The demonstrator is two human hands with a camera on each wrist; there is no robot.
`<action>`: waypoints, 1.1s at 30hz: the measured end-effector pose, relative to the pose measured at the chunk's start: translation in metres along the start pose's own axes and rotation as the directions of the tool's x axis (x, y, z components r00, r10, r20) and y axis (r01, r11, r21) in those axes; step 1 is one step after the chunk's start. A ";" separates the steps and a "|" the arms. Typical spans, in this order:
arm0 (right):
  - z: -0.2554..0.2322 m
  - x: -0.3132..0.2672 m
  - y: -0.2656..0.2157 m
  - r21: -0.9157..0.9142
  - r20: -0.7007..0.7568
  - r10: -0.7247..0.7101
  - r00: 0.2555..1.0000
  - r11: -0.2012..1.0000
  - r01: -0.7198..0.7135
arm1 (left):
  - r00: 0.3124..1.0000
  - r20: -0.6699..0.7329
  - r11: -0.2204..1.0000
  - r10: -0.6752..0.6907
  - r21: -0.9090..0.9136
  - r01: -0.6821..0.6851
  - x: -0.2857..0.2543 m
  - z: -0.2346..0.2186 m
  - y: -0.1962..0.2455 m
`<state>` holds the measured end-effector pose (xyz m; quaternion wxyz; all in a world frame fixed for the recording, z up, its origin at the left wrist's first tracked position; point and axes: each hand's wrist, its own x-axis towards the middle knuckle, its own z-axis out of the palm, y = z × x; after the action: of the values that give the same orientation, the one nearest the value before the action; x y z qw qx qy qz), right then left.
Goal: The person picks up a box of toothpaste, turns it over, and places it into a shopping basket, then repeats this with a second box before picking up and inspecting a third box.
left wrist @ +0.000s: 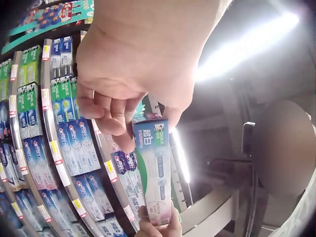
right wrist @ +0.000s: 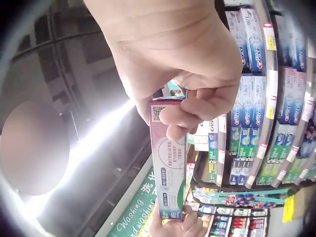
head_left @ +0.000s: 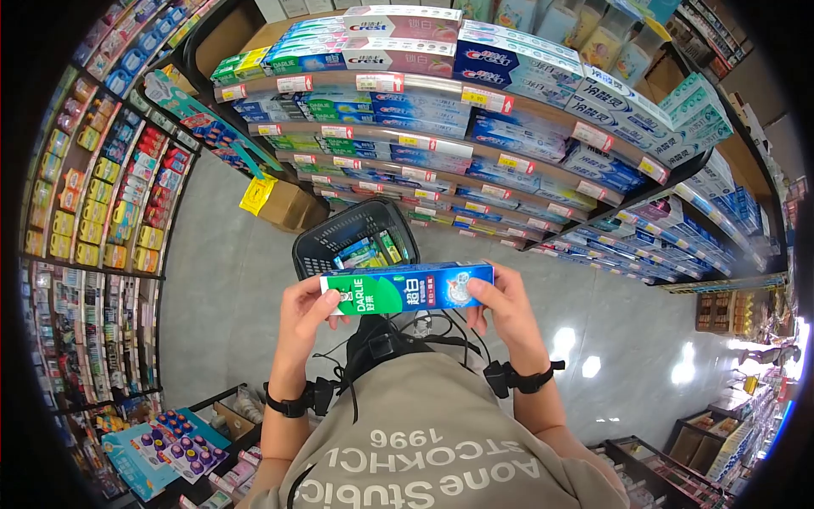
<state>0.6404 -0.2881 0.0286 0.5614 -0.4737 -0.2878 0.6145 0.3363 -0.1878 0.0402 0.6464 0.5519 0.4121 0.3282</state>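
A long green, white and blue Darlie toothpaste box (head_left: 407, 289) is held level in front of the body, its printed front turned up to the head camera. My left hand (head_left: 307, 310) grips the green end, thumb on the front face and fingers behind. The blue end is gripped by my right hand (head_left: 502, 305) in the same way. In the left wrist view the left hand (left wrist: 140, 74) holds one end of the toothpaste box (left wrist: 157, 173). From the right wrist, the right hand (right wrist: 182, 64) pinches the end with the QR code on the toothpaste box (right wrist: 169, 163).
A black shopping basket (head_left: 315, 242) with several boxes inside stands on the floor beyond the hands. Ahead curves a tall toothpaste shelf (head_left: 407, 83) with price tags. A brown carton (head_left: 288, 210) sits left of the basket, and another stocked shelf (head_left: 93, 195) lines the left.
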 end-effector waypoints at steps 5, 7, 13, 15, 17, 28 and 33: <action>0.002 0.014 0.008 0.018 0.023 0.013 1.000 1.000 -0.013 | 1.000 -0.022 1.000 -0.004 -0.020 0.003 -0.002 -0.006 0.002; 0.004 0.022 0.010 0.027 0.056 0.019 0.998 0.999 -0.021 | 0.999 -0.037 1.000 0.008 -0.005 -0.008 -0.003 -0.010 0.005; 0.013 0.041 0.020 -0.124 0.079 0.083 0.993 0.990 -0.073 | 0.990 -0.137 0.998 0.015 0.066 -0.006 -0.011 -0.016 0.014; 0.016 0.045 0.021 -0.137 0.097 0.096 0.991 0.987 -0.082 | 0.986 -0.165 0.997 0.016 0.076 -0.004 -0.013 -0.017 0.013; 0.018 0.047 0.025 -0.144 0.114 0.113 0.987 0.985 -0.097 | 0.983 -0.185 0.997 0.023 0.078 -0.008 -0.017 -0.019 0.012; 0.040 0.054 0.016 -0.180 0.137 0.119 0.983 0.979 -0.094 | 0.970 -0.242 0.998 -0.019 0.051 0.032 -0.024 -0.034 0.003; 0.038 0.058 0.018 -0.250 0.152 0.124 0.981 0.965 -0.084 | 0.966 -0.256 0.999 -0.040 0.001 0.041 -0.025 -0.034 -0.001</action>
<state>0.6028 -0.2294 0.0129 0.4401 -0.5005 -0.3813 0.6407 0.2947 -0.1945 0.0421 0.5926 0.4983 0.5043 0.3823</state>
